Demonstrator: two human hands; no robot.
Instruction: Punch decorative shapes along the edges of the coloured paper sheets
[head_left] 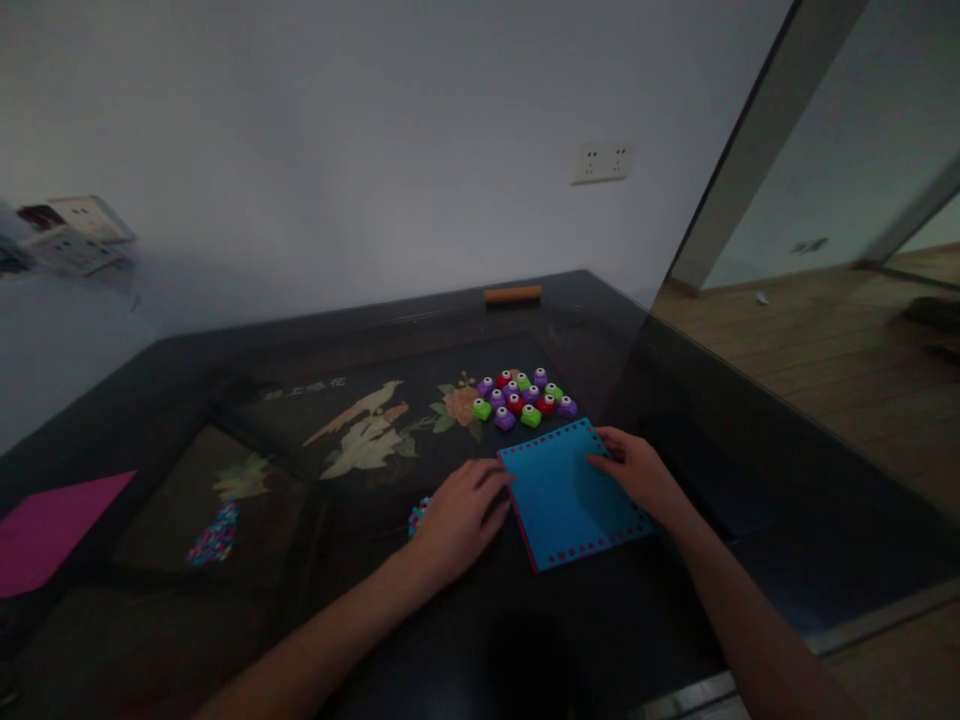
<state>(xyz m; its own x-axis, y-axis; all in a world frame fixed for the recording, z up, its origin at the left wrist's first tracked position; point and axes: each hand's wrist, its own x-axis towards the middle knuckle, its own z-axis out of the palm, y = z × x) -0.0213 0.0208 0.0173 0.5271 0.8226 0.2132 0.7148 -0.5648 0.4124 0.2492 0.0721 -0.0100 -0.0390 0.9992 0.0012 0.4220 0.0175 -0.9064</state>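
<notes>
A blue square sheet (564,495) with a punched red-edged border lies on the dark table (525,620). My left hand (457,515) rests flat at its left edge, fingers stretched toward the sheet. My right hand (634,470) lies on the sheet's right side, fingers spread on the paper. Just beyond the sheet sits a cluster of several small punches (523,398) in purple, red and green. Something small and blue (415,517) peeks out from under my left hand.
A pink sheet (52,530) lies at the table's left edge. A pile of tiny coloured bits (216,535) sits left of centre. An orange cylinder (512,294) lies at the far edge by the wall. Wooden floor (825,340) drops away on the right.
</notes>
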